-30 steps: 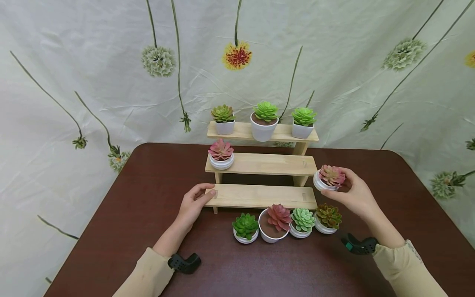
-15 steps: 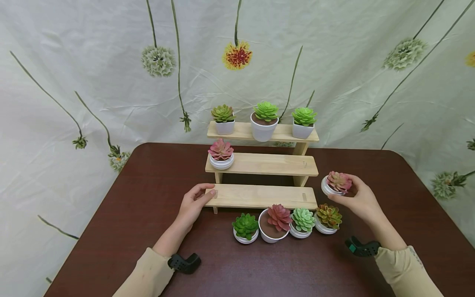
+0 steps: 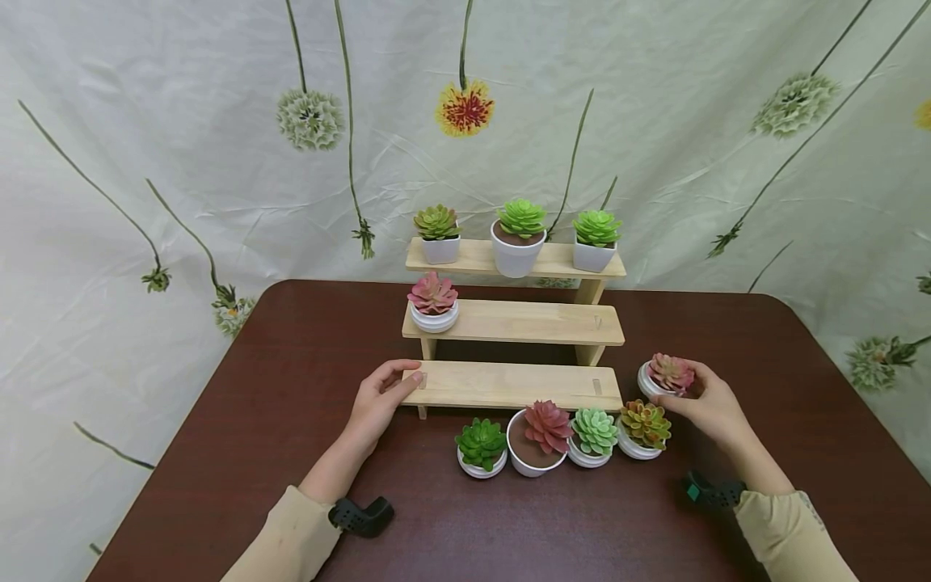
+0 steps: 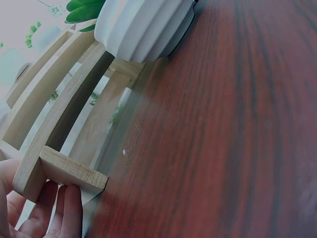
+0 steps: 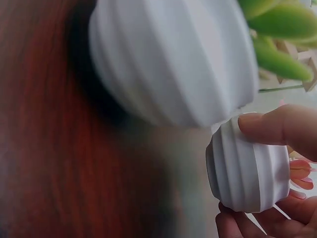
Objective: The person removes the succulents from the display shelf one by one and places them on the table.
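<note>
Right hand (image 3: 707,404) pinches pink pot (image 3: 665,376); left hand (image 3: 380,396) grips stand (image 3: 524,322) at bottom shelf (image 3: 512,384), left end. Pot is right of stand, past that shelf's right end, just behind orange-green pot (image 3: 643,428); contact with table (image 3: 327,323) unclear. Stand's long axis runs left-right, left hand at the end farther from pink pot.

Indoor tabletop spot; home or studio, cannot tell which. Dark red-brown wood-grain table (image 3: 567,521), far corners rounded. Pale flower-print cloth (image 3: 655,121) fills view behind far edge and beyond left and right edges.
</note>
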Demonstrator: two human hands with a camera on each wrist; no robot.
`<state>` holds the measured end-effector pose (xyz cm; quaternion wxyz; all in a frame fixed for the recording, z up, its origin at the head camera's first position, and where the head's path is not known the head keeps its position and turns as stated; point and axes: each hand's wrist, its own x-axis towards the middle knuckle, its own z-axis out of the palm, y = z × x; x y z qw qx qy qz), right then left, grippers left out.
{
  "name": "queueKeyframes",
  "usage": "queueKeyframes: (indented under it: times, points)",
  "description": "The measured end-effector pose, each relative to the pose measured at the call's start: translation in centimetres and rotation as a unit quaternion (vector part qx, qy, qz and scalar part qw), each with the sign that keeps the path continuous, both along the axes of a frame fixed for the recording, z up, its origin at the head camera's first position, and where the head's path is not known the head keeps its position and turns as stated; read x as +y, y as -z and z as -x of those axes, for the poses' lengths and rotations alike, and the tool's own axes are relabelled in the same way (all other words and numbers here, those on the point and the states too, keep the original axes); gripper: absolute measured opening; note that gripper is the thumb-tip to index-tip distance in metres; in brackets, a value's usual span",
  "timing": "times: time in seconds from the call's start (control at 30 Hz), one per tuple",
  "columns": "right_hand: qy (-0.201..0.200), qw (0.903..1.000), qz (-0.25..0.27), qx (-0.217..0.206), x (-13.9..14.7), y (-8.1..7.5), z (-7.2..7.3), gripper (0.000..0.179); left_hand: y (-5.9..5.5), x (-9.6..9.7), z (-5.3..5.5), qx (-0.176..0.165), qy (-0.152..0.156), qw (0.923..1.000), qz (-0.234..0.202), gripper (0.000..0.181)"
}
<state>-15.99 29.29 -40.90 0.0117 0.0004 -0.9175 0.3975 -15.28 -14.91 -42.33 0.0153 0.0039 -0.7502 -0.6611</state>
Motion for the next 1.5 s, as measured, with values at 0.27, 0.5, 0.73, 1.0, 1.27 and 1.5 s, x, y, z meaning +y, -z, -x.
queueKeyframes:
  times: [0.27, 0.5, 0.73, 1.0, 1.27, 1.5]
  points:
    - [-0.004, 0.9996, 0.002, -0.027, 0.3, 0.9, -0.3, 0.069, -0.1, 0.0, -0.1, 0.001, 0.000, 1.0000, -0.004, 0.028]
    - [-0.005, 0.9996, 0.018, -0.023, 0.2, 1.0, -0.4, 0.068, 0.7, -0.3, 0.3, -0.001, 0.002, 1.0000, -0.004, 0.029]
    - [-0.013, 0.9999, -0.001, -0.007, 0.0, 0.4, -0.5, 0.070, 2.5, -0.7, 1.1, -0.001, 0.007, 0.9998, -0.020, 0.032]
    - [-0.010, 0.9996, 0.014, 0.024, -0.2, -0.4, -0.2, 0.074, 2.6, -0.7, 1.0, 0.008, 0.003, 0.9999, -0.015, 0.036]
    - [0.014, 0.9956, 0.031, 0.088, 1.8, 2.8, 2.5, 0.076, 0.5, -0.2, 0.1, -0.001, 0.005, 1.0000, -0.008, 0.030]
    - [0.005, 0.9892, 0.077, 0.125, 2.0, 4.0, 4.6, 0.068, 1.6, -0.5, 0.7, -0.006, 0.006, 0.9998, -0.018, 0.030]
